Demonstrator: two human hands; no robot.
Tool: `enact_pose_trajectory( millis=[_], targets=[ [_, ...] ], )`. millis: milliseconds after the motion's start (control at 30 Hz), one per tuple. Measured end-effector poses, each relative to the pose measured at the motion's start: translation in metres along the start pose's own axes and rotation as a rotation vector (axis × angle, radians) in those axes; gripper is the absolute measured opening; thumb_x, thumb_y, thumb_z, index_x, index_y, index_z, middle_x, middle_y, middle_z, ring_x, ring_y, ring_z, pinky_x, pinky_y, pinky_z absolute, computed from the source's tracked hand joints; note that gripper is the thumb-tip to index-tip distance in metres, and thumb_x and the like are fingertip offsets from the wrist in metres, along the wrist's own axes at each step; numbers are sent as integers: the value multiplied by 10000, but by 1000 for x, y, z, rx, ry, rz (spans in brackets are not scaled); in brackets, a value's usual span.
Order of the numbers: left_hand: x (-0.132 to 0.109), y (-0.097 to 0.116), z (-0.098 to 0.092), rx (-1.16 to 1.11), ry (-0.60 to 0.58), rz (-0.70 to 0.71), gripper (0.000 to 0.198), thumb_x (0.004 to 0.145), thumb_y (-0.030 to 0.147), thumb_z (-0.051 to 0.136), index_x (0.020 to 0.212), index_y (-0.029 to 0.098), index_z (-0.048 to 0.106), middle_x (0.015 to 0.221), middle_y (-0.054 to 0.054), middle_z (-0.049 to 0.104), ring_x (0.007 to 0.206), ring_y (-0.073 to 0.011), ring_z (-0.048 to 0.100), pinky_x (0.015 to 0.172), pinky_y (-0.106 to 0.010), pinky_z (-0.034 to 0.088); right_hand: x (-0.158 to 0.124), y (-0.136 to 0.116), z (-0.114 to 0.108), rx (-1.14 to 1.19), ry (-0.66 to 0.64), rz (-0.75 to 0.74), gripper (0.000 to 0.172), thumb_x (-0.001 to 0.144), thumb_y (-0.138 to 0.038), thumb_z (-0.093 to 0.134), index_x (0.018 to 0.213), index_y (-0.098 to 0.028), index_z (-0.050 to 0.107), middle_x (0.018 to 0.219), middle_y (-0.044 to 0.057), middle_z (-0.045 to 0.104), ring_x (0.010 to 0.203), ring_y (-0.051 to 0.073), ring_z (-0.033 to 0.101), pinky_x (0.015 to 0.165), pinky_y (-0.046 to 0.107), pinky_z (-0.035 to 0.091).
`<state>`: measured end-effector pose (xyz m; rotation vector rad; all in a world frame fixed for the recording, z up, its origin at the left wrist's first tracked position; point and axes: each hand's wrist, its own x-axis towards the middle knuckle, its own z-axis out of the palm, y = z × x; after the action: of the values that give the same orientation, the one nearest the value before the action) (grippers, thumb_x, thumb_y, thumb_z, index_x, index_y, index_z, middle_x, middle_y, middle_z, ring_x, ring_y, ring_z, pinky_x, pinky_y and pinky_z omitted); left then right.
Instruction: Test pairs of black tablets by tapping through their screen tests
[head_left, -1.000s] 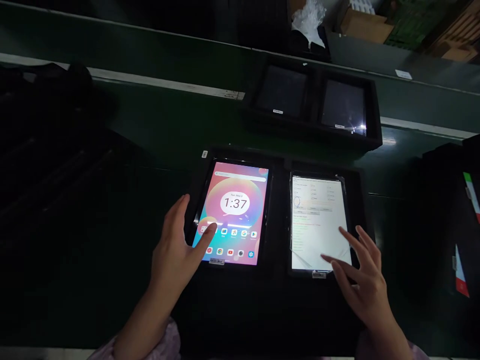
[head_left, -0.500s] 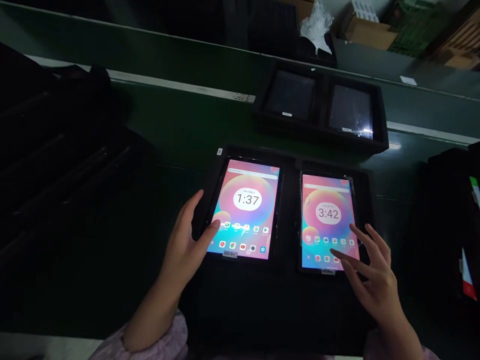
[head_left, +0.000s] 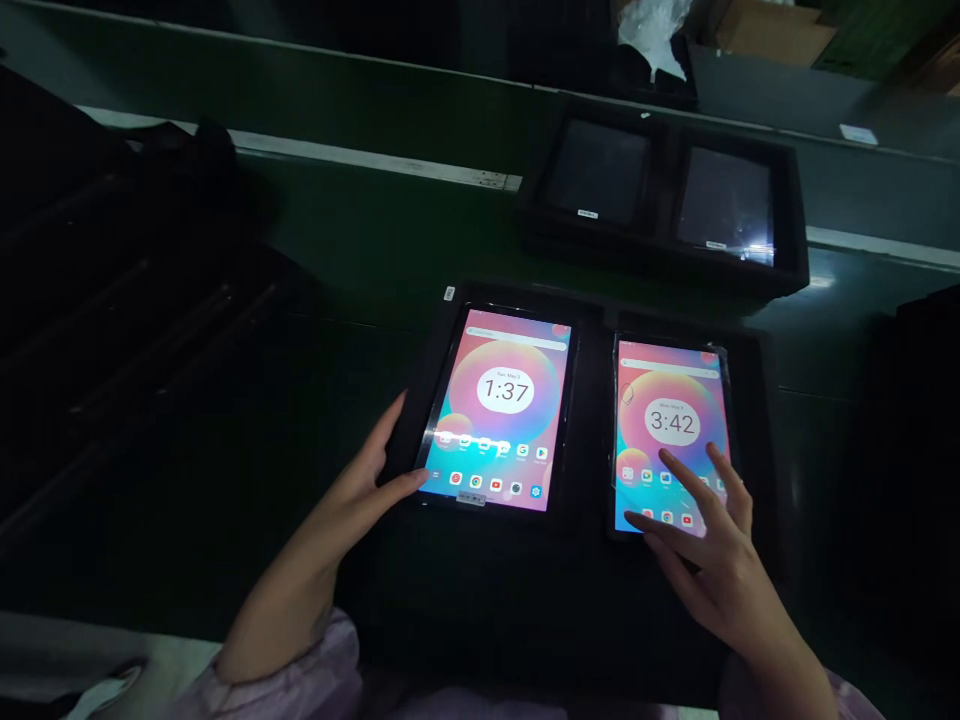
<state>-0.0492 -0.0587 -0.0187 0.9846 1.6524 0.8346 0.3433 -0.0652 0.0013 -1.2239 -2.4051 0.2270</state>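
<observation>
My left hand (head_left: 360, 485) is open and grips nothing: the thumb tip lies at the lower left corner of the left tablet (head_left: 499, 410), and the other fingers (head_left: 391, 420) rest along the left edge of the black tray (head_left: 592, 400) that carries it. My right hand (head_left: 712, 565) is open too, fingers spread over the lower half of the right tablet (head_left: 671, 400). Whether the fingertips touch the glass I cannot tell, though the thumb sits low near the bottom row of icons. Both tablets lie flat, side by side in separate wells of that tray, screens lit with a pink and orange home screen; the left one reads 1:37, the right one 3:42. The tray sits on the dark green surface (head_left: 360, 240) right in front of me. Behind it, well apart and to the right, stands a second black tray (head_left: 664, 185) with two dark tablets (head_left: 596, 170), their screens off. A pale stripe (head_left: 337, 157) runs across the surface further back. Beyond the far edge I make out crumpled clear plastic (head_left: 652, 25) and a cardboard box (head_left: 772, 25). Pink sleeves (head_left: 300, 680) cover my wrists.
</observation>
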Motion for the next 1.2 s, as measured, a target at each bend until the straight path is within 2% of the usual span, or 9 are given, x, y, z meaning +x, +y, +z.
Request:
enact_pose_trajectory(
  millis=[133,233,333,467,567,700,867,1033,1200],
  targets=[
    [-1,4,-2,79,-46,1,1037,864,570,795,1731,364,266,1817,-28,270,1670,-363,231,1344,-552,184,-2,3,-1,70,89,14,263,1006,-150,621,1074,-291,834,1768,-78,335,1664,373,229,1304,561,339],
    [-2,8,-4,95,-72,25,1022,866,528,795,1730,354,277,1818,-29,247,1678,-340,192,1344,-532,188,-5,6,0,121,161,48,270,992,-139,632,1071,-298,835,1720,-81,428,1635,347,317,1306,518,350],
    [-1,8,-3,99,-69,42,1037,854,553,803,1727,350,282,1825,-39,223,1684,-321,154,1345,-513,176,-5,7,4,135,191,52,269,985,-152,650,1074,-325,836,1697,-113,459,1618,322,358,1296,477,366],
    [2,2,-1,140,-65,88,1080,851,611,792,1734,323,242,1841,-80,169,1688,-319,137,1340,-531,154,-3,6,6,144,227,77,308,981,-148,653,1102,-364,836,1658,-115,508,1573,331,433,1221,497,455],
    [4,1,0,161,-47,93,1100,841,622,795,1735,299,241,1833,-111,205,1677,-350,201,1329,-550,207,-3,6,5,117,236,79,279,977,-146,667,1087,-342,833,1644,-85,528,1534,339,484,1155,507,513],
    [1,8,2,160,-4,31,1034,848,626,781,1718,339,302,1812,-91,288,1657,-374,260,1308,-539,300,-4,6,5,85,237,71,234,981,-141,664,1049,-295,826,1624,-29,550,1511,350,506,1117,521,536],
    [-2,12,5,125,0,16,1059,834,648,783,1719,323,300,1790,-102,344,1647,-386,296,1311,-555,298,-4,4,6,81,253,61,226,981,-142,663,1038,-288,826,1521,26,629,1481,358,533,1076,542,562],
    [-4,13,7,112,21,38,953,883,538,789,1704,361,339,1801,-60,325,1656,-369,283,1328,-551,264,-4,6,4,70,266,79,234,996,-164,648,1020,-295,840,1441,43,676,1426,352,585,1057,536,590],
    [-2,12,8,83,53,22,945,891,525,783,1704,327,344,1765,-89,408,1617,-383,376,1292,-538,371,-2,14,-8,44,291,154,251,1003,-163,648,1087,-302,839,1449,46,678,1382,347,620,1030,521,589]
  ],
)
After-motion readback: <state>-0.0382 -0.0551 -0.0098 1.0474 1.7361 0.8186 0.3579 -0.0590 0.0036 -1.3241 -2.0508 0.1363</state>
